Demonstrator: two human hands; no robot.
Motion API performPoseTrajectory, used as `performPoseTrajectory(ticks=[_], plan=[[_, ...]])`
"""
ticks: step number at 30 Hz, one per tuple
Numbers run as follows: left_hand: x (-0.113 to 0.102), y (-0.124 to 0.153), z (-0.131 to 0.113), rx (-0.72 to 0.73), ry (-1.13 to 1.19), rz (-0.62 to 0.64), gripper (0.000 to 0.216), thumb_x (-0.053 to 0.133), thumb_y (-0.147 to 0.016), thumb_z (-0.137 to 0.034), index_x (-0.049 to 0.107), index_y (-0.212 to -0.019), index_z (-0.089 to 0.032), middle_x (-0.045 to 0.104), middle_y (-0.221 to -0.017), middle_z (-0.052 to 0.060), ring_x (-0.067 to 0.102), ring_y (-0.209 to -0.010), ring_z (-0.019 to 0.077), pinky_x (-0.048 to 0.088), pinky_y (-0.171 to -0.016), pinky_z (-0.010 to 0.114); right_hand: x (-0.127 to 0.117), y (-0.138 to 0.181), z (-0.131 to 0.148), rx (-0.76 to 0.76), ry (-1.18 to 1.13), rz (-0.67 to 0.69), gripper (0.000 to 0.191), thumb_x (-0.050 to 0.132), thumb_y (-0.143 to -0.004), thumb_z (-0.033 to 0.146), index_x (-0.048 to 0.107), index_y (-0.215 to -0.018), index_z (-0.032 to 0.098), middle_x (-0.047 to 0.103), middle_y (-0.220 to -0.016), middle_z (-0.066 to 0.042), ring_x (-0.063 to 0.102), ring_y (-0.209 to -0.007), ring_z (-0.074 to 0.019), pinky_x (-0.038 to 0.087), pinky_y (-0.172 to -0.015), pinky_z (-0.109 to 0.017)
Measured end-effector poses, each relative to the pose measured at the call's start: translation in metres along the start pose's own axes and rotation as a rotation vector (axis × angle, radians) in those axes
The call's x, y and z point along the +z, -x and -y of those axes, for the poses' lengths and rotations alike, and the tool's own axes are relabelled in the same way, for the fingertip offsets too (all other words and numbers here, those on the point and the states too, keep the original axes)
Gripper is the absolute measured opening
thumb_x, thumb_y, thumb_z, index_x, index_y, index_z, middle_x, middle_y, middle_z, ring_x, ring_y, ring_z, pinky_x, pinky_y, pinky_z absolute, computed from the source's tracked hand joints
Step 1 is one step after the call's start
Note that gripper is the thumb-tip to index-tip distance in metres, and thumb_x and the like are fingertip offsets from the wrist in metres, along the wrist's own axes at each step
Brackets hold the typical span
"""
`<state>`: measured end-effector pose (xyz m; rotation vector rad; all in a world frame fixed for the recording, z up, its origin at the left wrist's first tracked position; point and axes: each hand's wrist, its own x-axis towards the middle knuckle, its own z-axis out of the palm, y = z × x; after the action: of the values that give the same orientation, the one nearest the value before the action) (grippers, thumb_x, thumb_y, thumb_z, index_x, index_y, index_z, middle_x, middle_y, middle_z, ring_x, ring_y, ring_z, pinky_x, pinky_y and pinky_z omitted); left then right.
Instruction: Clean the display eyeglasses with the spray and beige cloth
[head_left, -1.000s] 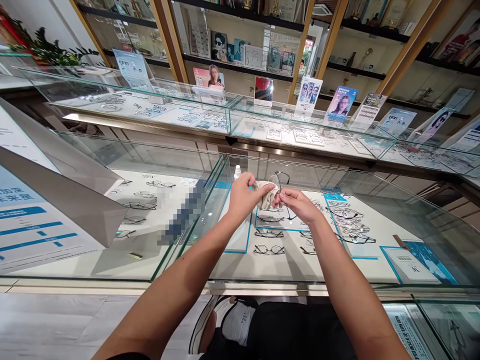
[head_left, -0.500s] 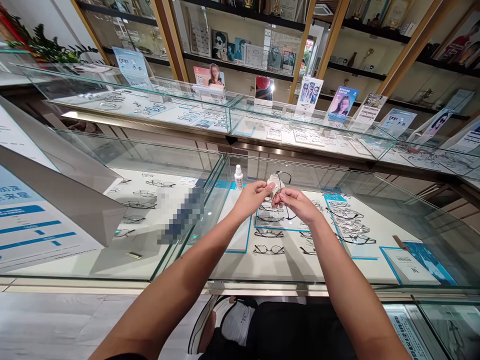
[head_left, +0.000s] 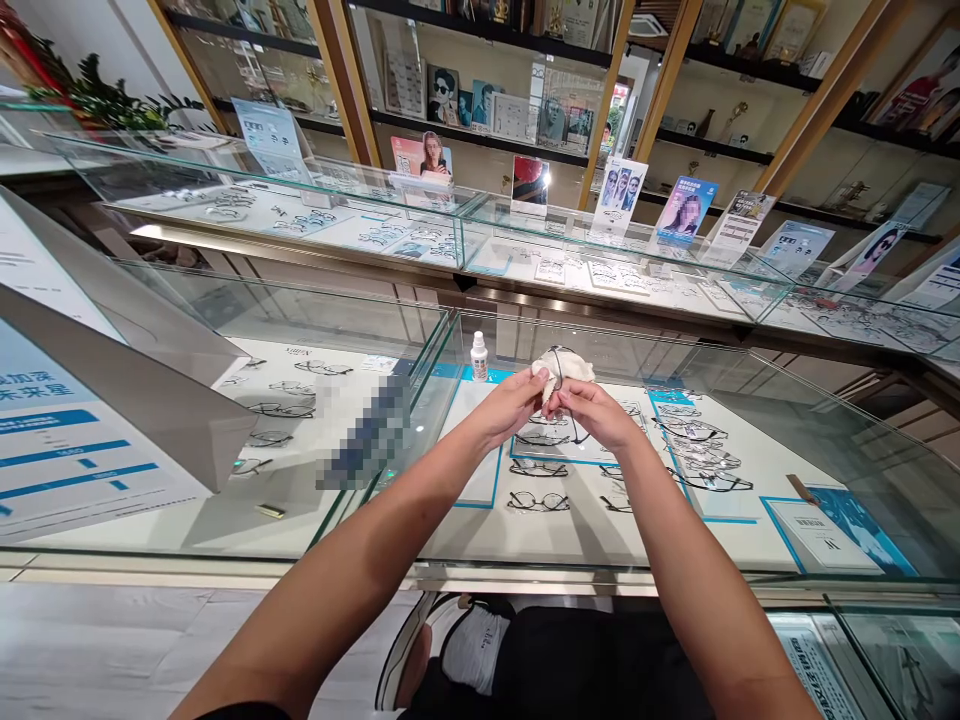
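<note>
Above the glass counter, my left hand is closed on a cream-coloured cloth, which is bunched against a pair of dark-framed eyeglasses. Close beside it, my right hand pinches the eyeglasses, and one dark temple hangs below its fingers. The cloth and fingers hide most of the lenses. A small white bottle stands upright to the left, just beyond my left hand.
Several eyeglasses lie in the display counter beneath my arms. A large folded card sign stands at left. Behind runs another glass case topped with advertising cards. Shelves line the back wall.
The cloth has spread out to the right behind the eyeglasses and shows more of itself. Both hands stay in nearly the same place, still holding.
</note>
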<state>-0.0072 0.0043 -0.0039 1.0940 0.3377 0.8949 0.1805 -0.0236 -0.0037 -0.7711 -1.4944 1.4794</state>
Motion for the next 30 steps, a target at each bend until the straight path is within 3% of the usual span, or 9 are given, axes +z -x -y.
performPoseTrajectory(ticks=[8, 19, 27, 30], plan=[[0.002, 0.001, -0.007, -0.008, 0.067, 0.026, 0.046, 0.092, -0.083, -0.051, 0.064, -0.083, -0.015, 0.064, -0.068, 0.003, 0.056, -0.061, 0.0133, 0.050, -0.066, 0.029, 0.003, -0.001, -0.005, 0.022, -0.113, -0.001, 0.039, 0.087, -0.087, 0.059, 0.083, -0.087, 0.020, 0.078, -0.089, -0.006, 0.068, -0.087, -0.0196, 0.051, -0.088, -0.034], [-0.001, -0.001, -0.004, 0.020, -0.009, -0.043, 0.050, 0.093, -0.080, -0.056, 0.066, -0.091, -0.015, 0.063, -0.058, 0.000, 0.054, -0.051, 0.0134, 0.050, -0.058, 0.029, 0.004, -0.004, -0.013, 0.050, -0.056, -0.006, 0.046, 0.086, -0.086, 0.064, 0.082, -0.088, 0.018, 0.079, -0.091, -0.006, 0.068, -0.085, -0.0190, 0.051, -0.086, -0.034], [0.002, 0.000, -0.005, 0.089, -0.173, -0.137, 0.053, 0.071, -0.096, -0.069, 0.065, -0.085, -0.017, 0.060, -0.053, 0.000, 0.055, -0.046, 0.0135, 0.045, -0.053, 0.028, 0.007, -0.005, -0.011, 0.061, -0.010, -0.014, 0.046, 0.085, -0.087, 0.064, 0.082, -0.091, 0.018, 0.079, -0.093, -0.007, 0.066, -0.083, -0.0181, 0.049, -0.084, -0.034], [0.001, -0.001, -0.008, 0.121, -0.181, -0.169, 0.054, 0.073, -0.094, -0.069, 0.066, -0.086, -0.017, 0.064, -0.058, 0.001, 0.055, -0.048, 0.0129, 0.046, -0.055, 0.028, 0.007, -0.005, -0.011, 0.069, -0.026, -0.040, 0.049, 0.085, -0.085, 0.065, 0.082, -0.089, 0.017, 0.079, -0.094, -0.008, 0.066, -0.085, -0.0182, 0.049, -0.085, -0.034]])
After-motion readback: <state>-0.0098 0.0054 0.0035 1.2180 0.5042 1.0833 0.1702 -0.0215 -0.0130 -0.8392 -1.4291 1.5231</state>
